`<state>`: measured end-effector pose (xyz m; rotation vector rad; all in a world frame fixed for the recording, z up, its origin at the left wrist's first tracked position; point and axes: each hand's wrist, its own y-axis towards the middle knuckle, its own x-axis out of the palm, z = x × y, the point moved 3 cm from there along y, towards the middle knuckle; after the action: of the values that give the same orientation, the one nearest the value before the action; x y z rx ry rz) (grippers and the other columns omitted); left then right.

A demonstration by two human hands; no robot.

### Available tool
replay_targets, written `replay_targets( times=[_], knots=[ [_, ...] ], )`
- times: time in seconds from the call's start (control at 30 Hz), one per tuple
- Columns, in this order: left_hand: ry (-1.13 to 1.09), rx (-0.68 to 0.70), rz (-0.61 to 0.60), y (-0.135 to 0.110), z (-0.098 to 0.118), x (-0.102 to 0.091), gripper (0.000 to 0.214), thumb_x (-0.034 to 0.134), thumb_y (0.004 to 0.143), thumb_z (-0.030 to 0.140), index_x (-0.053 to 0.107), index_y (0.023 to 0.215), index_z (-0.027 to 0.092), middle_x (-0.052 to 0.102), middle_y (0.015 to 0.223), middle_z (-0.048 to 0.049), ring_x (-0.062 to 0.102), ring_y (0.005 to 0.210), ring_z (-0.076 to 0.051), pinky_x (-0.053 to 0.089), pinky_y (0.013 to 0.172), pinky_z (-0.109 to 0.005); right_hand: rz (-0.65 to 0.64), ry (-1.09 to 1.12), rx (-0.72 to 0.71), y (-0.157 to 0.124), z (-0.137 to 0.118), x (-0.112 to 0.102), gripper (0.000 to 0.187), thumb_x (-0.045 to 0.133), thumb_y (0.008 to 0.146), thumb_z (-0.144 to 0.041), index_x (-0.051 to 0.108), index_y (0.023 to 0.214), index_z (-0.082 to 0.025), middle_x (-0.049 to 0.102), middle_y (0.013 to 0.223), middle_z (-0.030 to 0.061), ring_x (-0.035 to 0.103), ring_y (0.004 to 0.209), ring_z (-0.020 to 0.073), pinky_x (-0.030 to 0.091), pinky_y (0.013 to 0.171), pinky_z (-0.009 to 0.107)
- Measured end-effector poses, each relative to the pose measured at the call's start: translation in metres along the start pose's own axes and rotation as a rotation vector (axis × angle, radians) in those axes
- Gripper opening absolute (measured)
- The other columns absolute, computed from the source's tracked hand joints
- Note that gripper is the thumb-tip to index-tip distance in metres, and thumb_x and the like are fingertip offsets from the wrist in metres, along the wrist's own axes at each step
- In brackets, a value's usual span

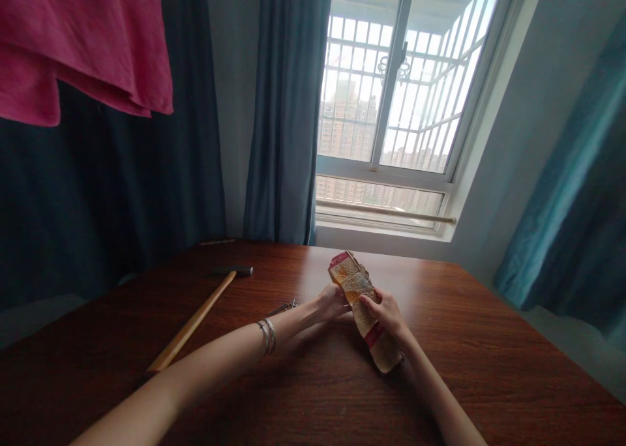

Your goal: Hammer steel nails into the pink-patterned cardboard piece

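Over the brown wooden table (489, 341) I hold a long, worn block or bundle (353, 282) with tan printed paper and red bands at its ends. My left hand (330, 302) grips its left side near the middle, fingers curled. My right hand (388, 313) is closed over its lower half, thumb on top. Its far end tilts up and away from me. Thin bangles circle my left wrist (267, 336).
A hammer (200, 315) with a long wooden handle lies on the table to the left, head pointing away. A few nails (284, 307) lie beside my left hand. Blue curtains flank a barred window (391, 107) ahead. A pink cloth (83, 42) hangs at upper left.
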<state>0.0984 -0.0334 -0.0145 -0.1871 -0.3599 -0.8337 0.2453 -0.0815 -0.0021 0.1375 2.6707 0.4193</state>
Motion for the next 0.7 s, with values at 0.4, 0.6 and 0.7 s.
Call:
replay_targets(
  times=[0.4,0.6,0.7],
  knots=[
    [0.030,-0.332,-0.073,-0.019,0.042,-0.052,0.063,0.049,0.068,0.063,0.062,0.093,0.006,0.066,0.089,-0.0156,0.059,0.089,-0.028,0.045,0.078,-0.037,-0.479,-0.010,-0.010,0.005,-0.008,0.004,0.044,0.067,0.062,-0.042,0.068,0.097,-0.017,0.069,0.089,0.0011,0.060,0.084,0.0221,0.047,0.074,0.030],
    [0.604,-0.380,-0.104,-0.021,0.055,-0.064,0.043,0.071,0.055,0.042,0.068,0.087,0.014,0.068,0.078,-0.0068,0.060,0.069,-0.020,0.045,0.062,-0.027,-0.558,-0.094,-0.046,0.011,-0.017,0.017,0.035,0.069,0.059,-0.037,0.070,0.089,-0.019,0.068,0.079,-0.0028,0.059,0.078,0.0208,0.046,0.070,0.027],
    [0.893,-0.396,-0.156,-0.013,0.056,-0.060,0.039,0.074,0.050,0.032,0.070,0.085,0.015,0.067,0.070,-0.0042,0.057,0.058,-0.018,0.042,0.051,-0.025,-0.480,-0.151,-0.055,0.012,-0.015,0.020,0.036,0.072,0.055,-0.035,0.070,0.088,-0.019,0.068,0.077,-0.0030,0.059,0.078,0.0214,0.045,0.072,0.028]
  ],
)
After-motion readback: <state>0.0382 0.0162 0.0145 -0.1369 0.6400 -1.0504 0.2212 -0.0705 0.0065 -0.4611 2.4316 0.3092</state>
